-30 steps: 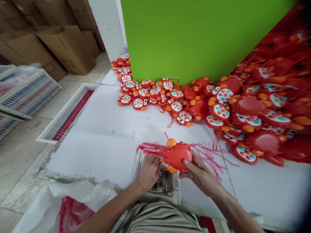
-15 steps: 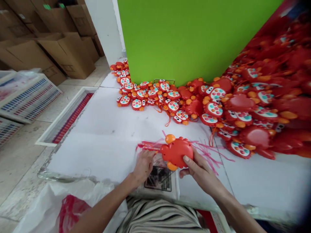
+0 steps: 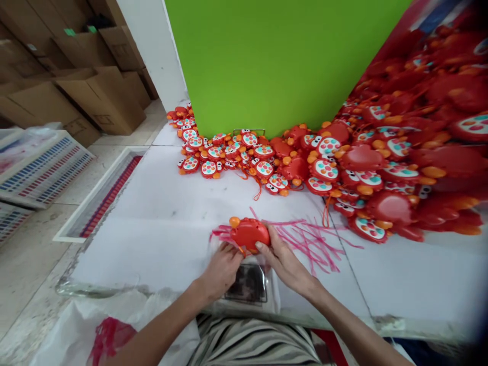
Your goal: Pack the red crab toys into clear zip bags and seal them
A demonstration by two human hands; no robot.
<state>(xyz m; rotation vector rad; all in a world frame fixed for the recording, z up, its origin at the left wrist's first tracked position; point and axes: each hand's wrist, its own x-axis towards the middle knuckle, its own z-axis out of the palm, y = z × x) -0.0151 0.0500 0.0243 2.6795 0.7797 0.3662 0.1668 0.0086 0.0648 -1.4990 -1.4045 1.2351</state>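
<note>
A red crab toy with orange claws hangs over the table, its plain red back turned up. My right hand grips it at the right end, thumb on top. At the toy's lower left, my left hand is closed with its fingertips pinched on the toy's thin orange cord, partly hidden by the fingers. Below both hands lies a clear plastic bag with a dark printed panel. Pink plastic strips are spread on the table to the right and behind the toy.
Many similar crab toys are heaped along the back and right of the white table. A green panel stands behind them. At the left are cardboard boxes, plastic crates and a white sack.
My right hand has brought the toy left and turned it, closer to my left hand. More of the pink strips now show. The view has shifted slightly.
</note>
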